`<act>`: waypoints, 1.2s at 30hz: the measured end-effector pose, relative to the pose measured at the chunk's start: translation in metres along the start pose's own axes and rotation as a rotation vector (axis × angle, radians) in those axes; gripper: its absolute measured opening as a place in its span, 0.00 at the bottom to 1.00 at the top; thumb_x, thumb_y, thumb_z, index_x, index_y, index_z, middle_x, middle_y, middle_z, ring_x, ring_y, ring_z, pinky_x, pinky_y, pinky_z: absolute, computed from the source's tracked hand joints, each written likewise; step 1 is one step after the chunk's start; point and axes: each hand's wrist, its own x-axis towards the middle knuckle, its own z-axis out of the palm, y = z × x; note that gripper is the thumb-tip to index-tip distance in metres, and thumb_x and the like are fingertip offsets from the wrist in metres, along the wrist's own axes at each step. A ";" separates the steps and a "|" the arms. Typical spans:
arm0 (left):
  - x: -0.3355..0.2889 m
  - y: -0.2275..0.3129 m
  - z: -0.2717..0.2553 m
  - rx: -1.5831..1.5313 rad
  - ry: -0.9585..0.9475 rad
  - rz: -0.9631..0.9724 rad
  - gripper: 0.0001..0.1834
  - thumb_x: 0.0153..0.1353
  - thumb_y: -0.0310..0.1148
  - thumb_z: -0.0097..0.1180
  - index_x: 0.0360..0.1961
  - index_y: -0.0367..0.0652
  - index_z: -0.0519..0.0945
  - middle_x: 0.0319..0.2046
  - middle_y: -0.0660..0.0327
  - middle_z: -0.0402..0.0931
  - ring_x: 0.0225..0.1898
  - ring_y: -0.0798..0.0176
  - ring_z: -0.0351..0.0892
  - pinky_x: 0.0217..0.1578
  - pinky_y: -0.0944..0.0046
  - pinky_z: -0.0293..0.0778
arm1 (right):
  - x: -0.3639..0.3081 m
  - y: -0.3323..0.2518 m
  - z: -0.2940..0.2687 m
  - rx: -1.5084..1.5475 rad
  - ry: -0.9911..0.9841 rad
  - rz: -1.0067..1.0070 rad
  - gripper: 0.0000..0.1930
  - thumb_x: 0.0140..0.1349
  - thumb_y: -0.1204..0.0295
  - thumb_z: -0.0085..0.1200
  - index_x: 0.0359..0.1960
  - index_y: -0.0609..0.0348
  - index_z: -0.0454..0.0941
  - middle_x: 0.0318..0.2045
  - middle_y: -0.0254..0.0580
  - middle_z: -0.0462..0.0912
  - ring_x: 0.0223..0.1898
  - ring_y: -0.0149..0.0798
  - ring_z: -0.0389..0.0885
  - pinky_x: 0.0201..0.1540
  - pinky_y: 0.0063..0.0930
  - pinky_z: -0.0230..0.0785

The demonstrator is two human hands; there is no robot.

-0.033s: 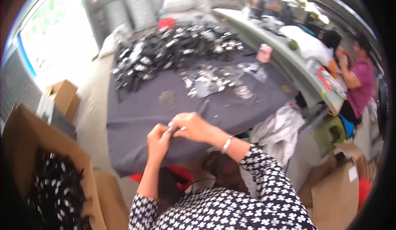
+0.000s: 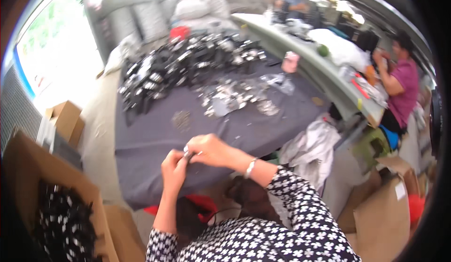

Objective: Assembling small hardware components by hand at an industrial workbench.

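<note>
Over the near part of a table covered in dark grey cloth (image 2: 141,142), my two hands meet. Pinched between thumb and fingers, my left hand (image 2: 173,169) grips one side of a small dark piece with a shiny metal part (image 2: 189,155). My right hand (image 2: 213,150) closes on the same piece from the other side; a bracelet circles that wrist. Fingers cover most of it, so its exact kind is hidden. Beyond the hands lie a small heap of tiny brownish parts (image 2: 182,120) and a spread of flat silvery metal pieces (image 2: 230,97).
A large pile of black parts with shiny metal ends (image 2: 188,60) covers the table's far side. An open cardboard box (image 2: 98,215) of similar black parts stands at lower left. To the right are a pink container (image 2: 291,62), a long bench (image 2: 338,81) and a seated person (image 2: 405,86).
The surroundings sit slightly further left in the picture, as the view has turned a little. Both hands keep their pinch on the small dark piece.
</note>
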 end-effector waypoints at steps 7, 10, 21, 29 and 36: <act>-0.010 0.002 0.000 0.241 0.071 0.305 0.10 0.48 0.21 0.59 0.30 0.36 0.70 0.15 0.59 0.68 0.17 0.69 0.65 0.20 0.65 0.65 | 0.022 0.005 -0.004 0.027 -0.175 -0.093 0.12 0.43 0.73 0.59 0.24 0.61 0.67 0.23 0.43 0.72 0.29 0.50 0.76 0.31 0.40 0.69; -0.007 0.002 0.002 0.272 0.060 0.267 0.11 0.48 0.22 0.59 0.31 0.36 0.70 0.16 0.57 0.69 0.16 0.66 0.67 0.20 0.64 0.65 | 0.024 0.012 -0.008 -0.002 -0.225 -0.145 0.12 0.44 0.72 0.59 0.24 0.60 0.67 0.23 0.43 0.72 0.29 0.49 0.76 0.30 0.40 0.69; -0.008 0.002 0.003 0.287 0.076 0.263 0.10 0.51 0.22 0.59 0.33 0.35 0.71 0.16 0.54 0.70 0.16 0.57 0.71 0.22 0.62 0.67 | 0.045 0.015 -0.008 0.003 -0.358 -0.164 0.10 0.37 0.72 0.60 0.23 0.60 0.75 0.22 0.43 0.78 0.28 0.49 0.79 0.30 0.39 0.70; -0.009 0.005 0.005 0.329 0.133 0.231 0.08 0.54 0.23 0.56 0.34 0.34 0.72 0.19 0.52 0.73 0.22 0.63 0.75 0.26 0.64 0.70 | 0.064 0.020 -0.007 0.017 -0.407 -0.187 0.12 0.35 0.69 0.62 0.22 0.61 0.76 0.22 0.45 0.79 0.26 0.50 0.79 0.27 0.38 0.68; -0.010 0.002 0.009 0.442 0.119 0.343 0.12 0.55 0.30 0.61 0.37 0.39 0.73 0.21 0.48 0.76 0.24 0.43 0.78 0.24 0.53 0.71 | -0.037 0.016 -0.015 0.165 0.321 0.316 0.08 0.51 0.73 0.61 0.27 0.62 0.75 0.23 0.41 0.77 0.23 0.35 0.77 0.27 0.28 0.67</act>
